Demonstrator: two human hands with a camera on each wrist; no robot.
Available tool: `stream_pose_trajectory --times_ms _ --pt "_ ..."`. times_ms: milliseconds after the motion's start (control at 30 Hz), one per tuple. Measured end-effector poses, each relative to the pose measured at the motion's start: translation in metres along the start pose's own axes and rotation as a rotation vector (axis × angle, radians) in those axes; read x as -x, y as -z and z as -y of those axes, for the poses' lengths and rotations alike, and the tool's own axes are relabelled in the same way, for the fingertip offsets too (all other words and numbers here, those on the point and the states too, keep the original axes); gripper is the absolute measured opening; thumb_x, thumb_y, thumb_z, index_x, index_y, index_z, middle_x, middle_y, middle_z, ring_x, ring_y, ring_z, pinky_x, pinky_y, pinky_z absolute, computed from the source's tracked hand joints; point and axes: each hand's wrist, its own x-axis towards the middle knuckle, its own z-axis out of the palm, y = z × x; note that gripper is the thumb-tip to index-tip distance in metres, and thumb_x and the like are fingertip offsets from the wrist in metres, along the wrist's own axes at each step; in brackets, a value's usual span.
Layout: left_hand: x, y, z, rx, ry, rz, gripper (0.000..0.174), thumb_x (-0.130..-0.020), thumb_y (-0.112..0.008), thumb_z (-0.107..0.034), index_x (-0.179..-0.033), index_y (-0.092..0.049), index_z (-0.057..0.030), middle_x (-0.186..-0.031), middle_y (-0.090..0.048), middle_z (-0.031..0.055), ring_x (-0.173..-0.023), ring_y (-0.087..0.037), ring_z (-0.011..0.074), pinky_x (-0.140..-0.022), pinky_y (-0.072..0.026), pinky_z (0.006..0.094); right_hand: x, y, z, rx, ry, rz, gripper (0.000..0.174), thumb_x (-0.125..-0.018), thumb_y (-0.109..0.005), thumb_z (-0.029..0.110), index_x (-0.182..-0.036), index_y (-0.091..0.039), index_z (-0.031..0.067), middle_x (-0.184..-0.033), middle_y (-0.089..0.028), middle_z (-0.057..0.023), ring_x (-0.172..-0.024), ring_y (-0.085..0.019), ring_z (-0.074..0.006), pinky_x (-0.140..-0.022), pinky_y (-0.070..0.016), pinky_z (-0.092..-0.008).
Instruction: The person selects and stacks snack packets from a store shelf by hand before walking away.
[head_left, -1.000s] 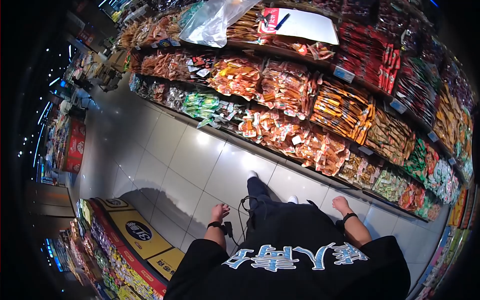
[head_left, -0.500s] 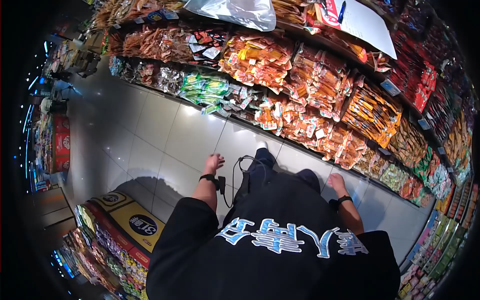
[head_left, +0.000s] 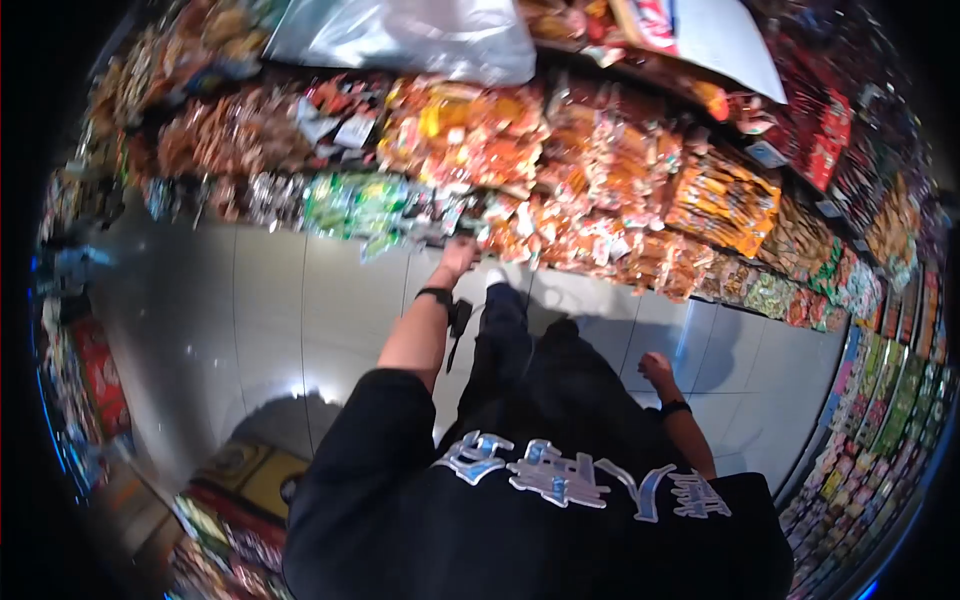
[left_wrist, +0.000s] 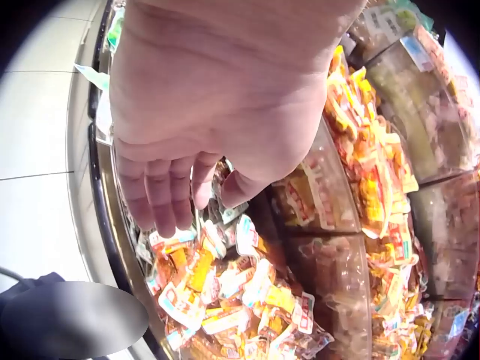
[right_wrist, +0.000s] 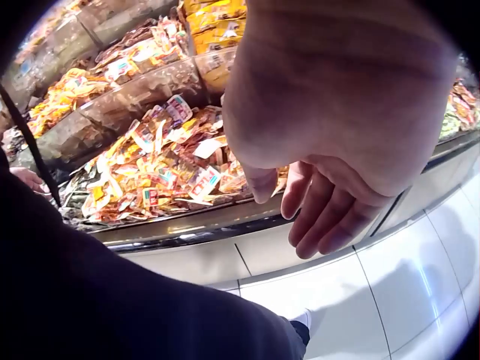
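My left hand [head_left: 458,258] reaches out to the lowest shelf row, over dark-wrapped snack packets [head_left: 445,212] between green packets [head_left: 350,200] and orange ones [head_left: 545,232]. In the left wrist view this hand [left_wrist: 214,97] hangs palm toward the camera, fingers pointing down and lightly bent, with no packet in its grasp. Its fingertips overlap the dark packets [left_wrist: 223,196] just above the orange-and-white packets [left_wrist: 225,289]. My right hand [head_left: 656,370] hangs loosely at my side, over the floor. Seen from the right wrist, its relaxed fingers [right_wrist: 319,217] hold nothing.
A plastic bag [head_left: 410,40] and a white sheet [head_left: 725,45] lie on the upper shelf. Clear dividers [left_wrist: 326,296] separate the bins. The shelf's dark front edge [right_wrist: 187,229] borders the tiled floor [head_left: 265,330]. A display stand [head_left: 245,480] stands behind on the left.
My left hand has moved forward from beside my body to the bottom shelf row. The view has shifted and I stand closer to the shelves. The right hand still hangs down.
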Motion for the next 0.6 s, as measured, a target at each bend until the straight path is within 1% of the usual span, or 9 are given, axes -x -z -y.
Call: stream_pose_trajectory --times_ms 33,67,100,133,200,267,333,400,600 --pt "-0.036 0.004 0.037 -0.078 -0.212 0.043 0.02 -0.084 -0.055 -0.022 -0.081 -0.064 -0.0044 -0.067 -0.062 0.0055 -0.059 -0.06 0.0169 -0.051 -0.0479 0.0325 -0.004 0.0 -0.032 0.162 0.024 -0.038 0.028 -0.088 -0.062 0.027 -0.101 -0.066 0.0019 -0.081 -0.068 -0.0084 -0.07 -0.066 -0.0176 -0.06 -0.0514 -0.0313" --pt "-0.055 0.004 0.047 -0.148 -0.15 0.146 0.021 -0.091 -0.052 -0.025 -0.094 -0.06 -0.0058 -0.078 -0.06 0.0026 -0.066 -0.057 0.0128 -0.056 -0.0448 0.0269 -0.011 0.002 -0.054 0.321 0.045 -0.097 0.028 -0.089 -0.061 0.025 -0.104 -0.064 0.002 -0.083 -0.068 -0.0092 -0.066 -0.065 -0.0175 -0.058 -0.0517 -0.0322" --pt "-0.058 0.009 0.043 -0.022 0.042 0.301 0.019 -0.091 -0.052 -0.024 -0.092 -0.059 -0.0064 -0.077 -0.06 0.0031 -0.064 -0.056 0.0128 -0.055 -0.0447 0.027 0.007 -0.006 -0.041 0.21 -0.04 -0.119 0.03 -0.088 -0.062 0.023 -0.105 -0.064 -0.001 -0.086 -0.069 -0.0119 -0.067 -0.066 -0.0192 -0.059 -0.054 -0.0327" --pt "-0.035 0.0 0.021 -0.077 0.139 0.23 0.015 -0.091 -0.052 -0.022 -0.091 -0.057 -0.0081 -0.08 -0.061 0.0038 -0.068 -0.058 0.015 -0.059 -0.0474 0.0293 0.017 -0.01 -0.037 0.174 -0.097 -0.137 0.029 -0.087 -0.062 0.021 -0.104 -0.064 -0.0028 -0.085 -0.069 -0.0114 -0.069 -0.067 -0.019 -0.061 -0.0548 -0.0316" --pt "-0.009 0.0 0.003 -0.09 0.232 0.078 0.026 -0.09 -0.053 -0.023 -0.11 -0.058 -0.0063 -0.1 -0.065 0.0091 -0.091 -0.064 0.0235 -0.077 -0.0524 0.0386 0.032 -0.012 -0.038 0.096 -0.11 -0.158 0.03 -0.086 -0.063 0.022 -0.103 -0.064 -0.0031 -0.085 -0.069 -0.011 -0.07 -0.067 -0.0185 -0.06 -0.054 -0.0311" --pt "-0.008 0.017 0.01 -0.02 0.229 0.037 0.031 -0.091 -0.056 -0.028 -0.11 -0.06 -0.0047 -0.099 -0.066 0.0115 -0.088 -0.066 0.0243 -0.074 -0.0539 0.0389 0.032 -0.014 -0.036 0.048 -0.133 -0.17 0.031 -0.086 -0.063 0.022 -0.103 -0.064 -0.0035 -0.085 -0.069 -0.0107 -0.071 -0.067 -0.0185 -0.059 -0.0535 -0.0306" --pt "0.003 0.028 0.002 0.063 0.222 0.022 0.034 -0.091 -0.055 -0.026 -0.117 -0.057 -0.0038 -0.108 -0.065 0.0134 -0.096 -0.064 0.0274 -0.081 -0.0523 0.042 0.03 -0.014 -0.039 -0.004 -0.114 -0.167 0.032 -0.086 -0.062 0.024 -0.103 -0.065 -0.0029 -0.083 -0.068 -0.0097 -0.07 -0.067 -0.0179 -0.059 -0.0522 -0.0299" --pt "0.014 0.039 -0.003 0.12 0.2 -0.009 0.034 -0.091 -0.054 -0.024 -0.117 -0.057 -0.0022 -0.111 -0.065 0.0132 -0.099 -0.063 0.028 -0.083 -0.0512 0.0431 0.028 -0.013 -0.042 -0.035 -0.11 -0.179 0.033 -0.086 -0.061 0.025 -0.102 -0.065 -0.0024 -0.082 -0.068 -0.009 -0.07 -0.066 -0.0174 -0.057 -0.0515 -0.03" --pt "0.06 0.051 0.01 0.202 0.132 -0.143 0.026 -0.091 -0.053 -0.021 -0.11 -0.056 -0.0034 -0.097 -0.061 0.0116 -0.092 -0.063 0.0286 -0.082 -0.0509 0.0435 0.024 0.01 -0.066 0.019 0.006 -0.194 0.024 -0.085 -0.06 0.025 -0.086 -0.067 0.0019 -0.071 -0.066 -0.0067 -0.061 -0.062 -0.0161 -0.052 -0.0479 -0.0301"
